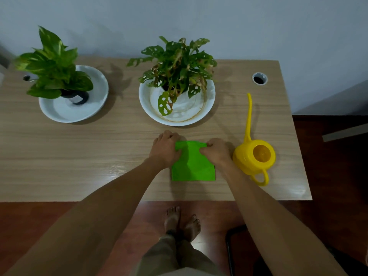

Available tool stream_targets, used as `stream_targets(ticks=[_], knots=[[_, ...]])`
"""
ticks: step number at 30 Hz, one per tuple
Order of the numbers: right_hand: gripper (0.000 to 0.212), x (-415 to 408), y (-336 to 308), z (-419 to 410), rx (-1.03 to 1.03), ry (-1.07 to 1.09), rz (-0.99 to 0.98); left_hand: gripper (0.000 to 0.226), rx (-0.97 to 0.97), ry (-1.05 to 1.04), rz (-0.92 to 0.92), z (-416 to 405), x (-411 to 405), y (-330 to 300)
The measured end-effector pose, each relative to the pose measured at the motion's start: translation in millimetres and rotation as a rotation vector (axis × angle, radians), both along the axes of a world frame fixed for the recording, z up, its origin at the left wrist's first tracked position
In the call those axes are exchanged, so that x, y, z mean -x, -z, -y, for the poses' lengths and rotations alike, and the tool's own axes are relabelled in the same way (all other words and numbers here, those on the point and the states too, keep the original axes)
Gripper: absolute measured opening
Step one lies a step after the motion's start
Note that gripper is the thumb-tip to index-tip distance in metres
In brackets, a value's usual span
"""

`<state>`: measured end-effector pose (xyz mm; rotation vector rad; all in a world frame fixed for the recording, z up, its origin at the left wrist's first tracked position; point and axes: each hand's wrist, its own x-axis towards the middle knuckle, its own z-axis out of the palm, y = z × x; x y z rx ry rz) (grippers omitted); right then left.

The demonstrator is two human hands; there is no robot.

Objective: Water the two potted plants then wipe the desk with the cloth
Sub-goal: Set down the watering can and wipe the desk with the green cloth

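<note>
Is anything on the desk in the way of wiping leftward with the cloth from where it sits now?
Nothing visible. Both the left hand and right hand grip the green cloth, and the desk to its left is bare. The plant dishes sit farther back; the watering can stands right.

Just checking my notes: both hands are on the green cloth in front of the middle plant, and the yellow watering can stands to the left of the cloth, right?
Not quite. In the head view the yellow watering can stands right of the green cloth, beside the right hand. The rest holds: left hand too is on the cloth, before the middle plant.
</note>
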<state>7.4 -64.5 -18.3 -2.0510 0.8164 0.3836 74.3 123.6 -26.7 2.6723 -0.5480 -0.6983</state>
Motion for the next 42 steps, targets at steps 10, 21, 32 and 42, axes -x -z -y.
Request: stream_targets(ticks=[10,21,32,42], knots=[[0.015,22,-18,-5,-0.305,-0.122,0.229,0.055,0.042,0.029,-0.192,3,-14,-10],[0.034,-9,-31,-44,-0.365,-0.061,0.303,0.016,0.738,-0.666,-0.639,-67,-11,-50],[0.042,-57,-15,-143,-0.486,0.054,0.201,0.022,0.665,-0.531,-0.299,-159,-42,-39],[0.022,-95,28,-188,-0.233,0.222,0.156,0.038,0.411,-0.396,-0.235,-200,-102,5]])
